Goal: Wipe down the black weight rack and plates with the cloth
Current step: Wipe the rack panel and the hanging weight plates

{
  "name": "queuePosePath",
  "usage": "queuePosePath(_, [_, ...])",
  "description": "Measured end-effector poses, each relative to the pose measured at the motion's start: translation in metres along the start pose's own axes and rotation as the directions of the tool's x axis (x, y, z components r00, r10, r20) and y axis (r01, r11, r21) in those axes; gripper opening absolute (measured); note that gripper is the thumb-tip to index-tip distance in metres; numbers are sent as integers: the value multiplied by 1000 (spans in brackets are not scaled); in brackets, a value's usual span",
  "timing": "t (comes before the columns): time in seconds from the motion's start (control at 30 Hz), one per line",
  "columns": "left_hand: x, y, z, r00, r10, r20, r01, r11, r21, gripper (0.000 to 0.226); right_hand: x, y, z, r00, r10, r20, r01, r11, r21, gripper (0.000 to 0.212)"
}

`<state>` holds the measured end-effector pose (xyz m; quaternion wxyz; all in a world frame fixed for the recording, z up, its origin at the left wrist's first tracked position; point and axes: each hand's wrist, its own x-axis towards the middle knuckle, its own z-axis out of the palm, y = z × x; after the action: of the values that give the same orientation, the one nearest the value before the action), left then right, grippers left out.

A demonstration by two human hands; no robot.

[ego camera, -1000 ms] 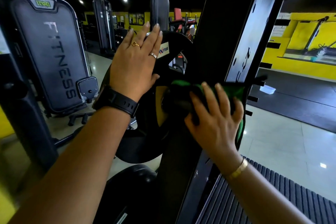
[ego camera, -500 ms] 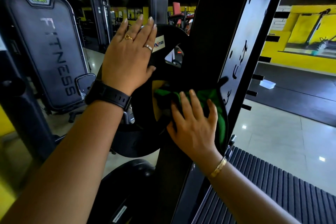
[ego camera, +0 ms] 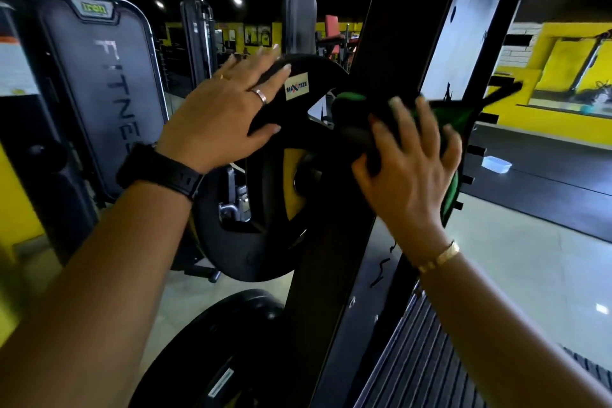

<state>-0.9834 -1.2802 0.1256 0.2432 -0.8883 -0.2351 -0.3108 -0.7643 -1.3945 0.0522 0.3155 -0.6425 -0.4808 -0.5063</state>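
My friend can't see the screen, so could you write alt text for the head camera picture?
A person's right hand presses a green cloth against a black weight rack upright, while the left hand lies flat on a black weight plate hung on the rack. Gym machines and yellow walls stand behind.

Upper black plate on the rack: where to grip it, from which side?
Probably by the rim at the cut-out beside the label, from the left: the upper plate stands on edge, and the rack upright plus the right hand with the cloth block its right side.
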Motion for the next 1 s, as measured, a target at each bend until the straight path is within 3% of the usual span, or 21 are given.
queuePosePath(0.1, [-22,4,6,998,-23,-57,21,999,-36,73,8,-6,6,1000,7,30,-7,1000,-2,48])
queuePosePath(0.3, [-50,3,24,986,-146,-81,137,985,-109,74,-79,-38,12,975,-171,144,169,985,25,43])
queuePosePath(0.37, [-51,6,28,985,-145,-92,138,987,-77,72,-121,-51,11,938,-261,229,253,965,65,40])
queuePosePath(0.47, [-50,10,31,981,-146,-129,141,989,-43,67,-166,-61,7,826,-414,384,406,908,105,40])
queuePosePath(0.53, [-51,11,32,978,-142,-156,142,990,-12,63,-174,-60,4,788,-449,422,445,888,113,41])
queuePosePath(0.77, [-56,12,37,974,-152,-170,160,987,33,71,-94,-45,5,959,-183,218,181,983,30,49])
queuePosePath(1.0, [-61,15,41,971,-163,-177,175,983,52,71,-108,-58,18,953,-238,185,249,968,-37,43])
